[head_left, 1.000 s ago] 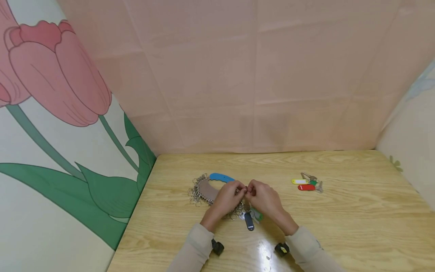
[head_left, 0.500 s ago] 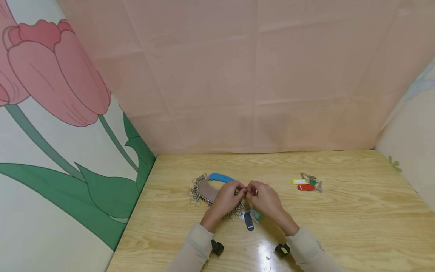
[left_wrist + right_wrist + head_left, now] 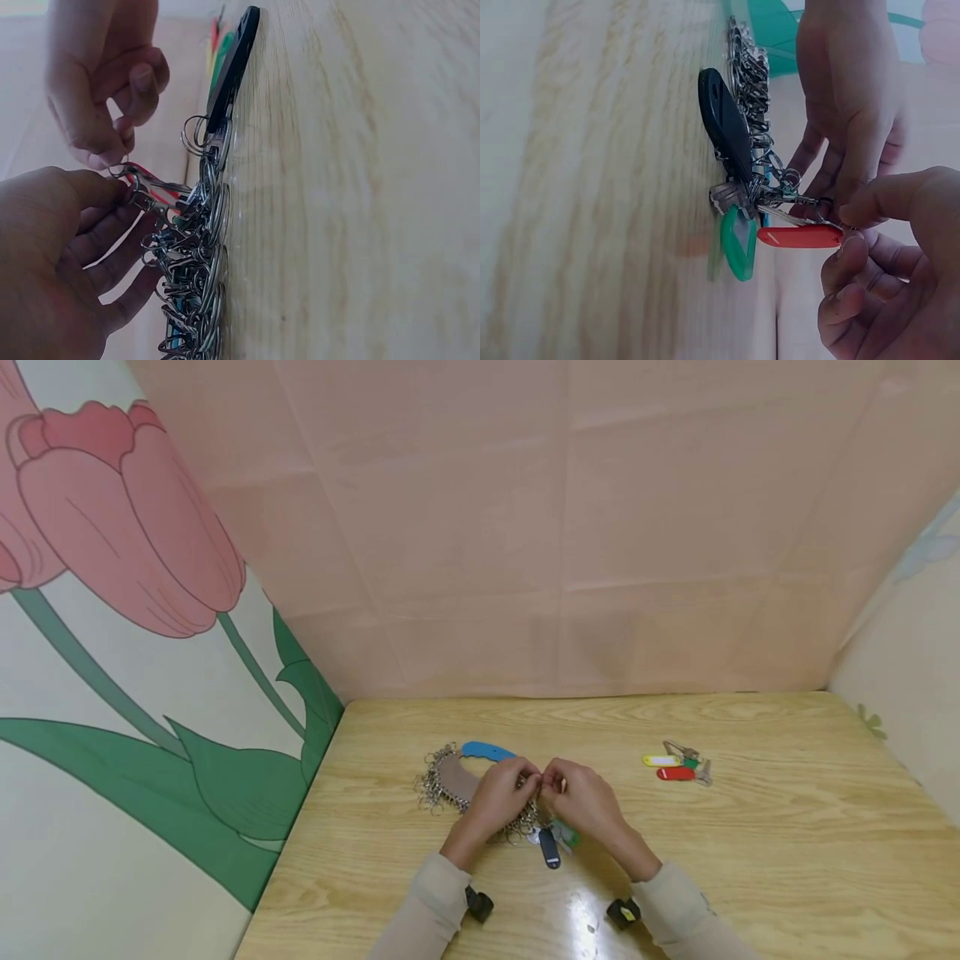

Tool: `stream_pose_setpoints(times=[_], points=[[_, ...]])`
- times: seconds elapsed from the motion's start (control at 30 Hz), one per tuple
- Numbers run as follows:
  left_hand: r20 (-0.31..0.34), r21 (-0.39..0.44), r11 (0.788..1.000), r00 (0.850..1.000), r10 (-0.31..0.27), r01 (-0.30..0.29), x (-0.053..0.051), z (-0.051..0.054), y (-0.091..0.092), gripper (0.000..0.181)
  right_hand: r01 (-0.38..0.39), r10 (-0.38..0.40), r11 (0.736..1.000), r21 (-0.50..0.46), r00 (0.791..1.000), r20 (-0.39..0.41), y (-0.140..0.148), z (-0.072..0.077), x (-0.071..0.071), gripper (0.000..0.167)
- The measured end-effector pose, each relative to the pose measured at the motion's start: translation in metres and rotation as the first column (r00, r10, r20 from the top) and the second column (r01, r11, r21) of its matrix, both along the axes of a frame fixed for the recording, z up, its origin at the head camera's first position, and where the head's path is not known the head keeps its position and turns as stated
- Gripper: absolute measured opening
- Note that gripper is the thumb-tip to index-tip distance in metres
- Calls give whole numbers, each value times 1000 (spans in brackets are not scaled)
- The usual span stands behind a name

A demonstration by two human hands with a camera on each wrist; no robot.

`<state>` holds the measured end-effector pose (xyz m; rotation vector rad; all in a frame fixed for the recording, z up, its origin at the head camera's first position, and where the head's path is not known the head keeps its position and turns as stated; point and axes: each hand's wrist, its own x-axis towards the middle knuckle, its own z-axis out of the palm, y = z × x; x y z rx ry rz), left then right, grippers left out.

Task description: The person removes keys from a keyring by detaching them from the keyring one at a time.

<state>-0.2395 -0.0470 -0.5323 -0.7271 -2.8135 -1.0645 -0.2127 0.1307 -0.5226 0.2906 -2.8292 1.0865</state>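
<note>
A curved brown key holder (image 3: 453, 777) lies on the table, its edge lined with several metal clasps and rings. A blue curved piece (image 3: 487, 750) shows behind it. My left hand (image 3: 501, 795) pinches a metal clasp (image 3: 142, 199) at the holder's right end. Fingertip to fingertip with it, my right hand (image 3: 587, 797) pinches the small ring of a red key tag (image 3: 799, 237), which has a key (image 3: 780, 216) beside it. The fingers partly hide where ring and clasp meet. Below the hands, a black key tag (image 3: 551, 849) and a green key tag (image 3: 572, 835) hang off the holder.
Farther right on the wooden table (image 3: 787, 827) lie a yellow key tag (image 3: 661, 761), another red tag (image 3: 676, 773) and a green one with keys. A pink cloth (image 3: 562, 527) backs the table. A wall with painted tulips (image 3: 127, 518) borders the left.
Both hands stay almost in place, with only slight fingertip shifts at the ring. The tags and keys on the table lie as before.
</note>
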Motion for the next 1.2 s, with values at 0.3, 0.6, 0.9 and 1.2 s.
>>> stream_pose_setpoints(times=[0.3,0.6,0.9,1.2], points=[[-10,-13,1000,1000,-1,1,0,-1,1,15,9,-9,1000,-12,999,34,1,0,1,12],[-15,-3,1000,1000,-1,1,0,0,0,16,37,-37,999,4,999,23,0,2,1,9],[-5,-4,1000,1000,-5,5,1,1,0,16,63,-65,998,29,996,58,-1,3,-2,8],[-5,-13,1000,1000,-5,5,0,-1,1,16,42,-42,998,42,999,1,-1,3,-2,10]])
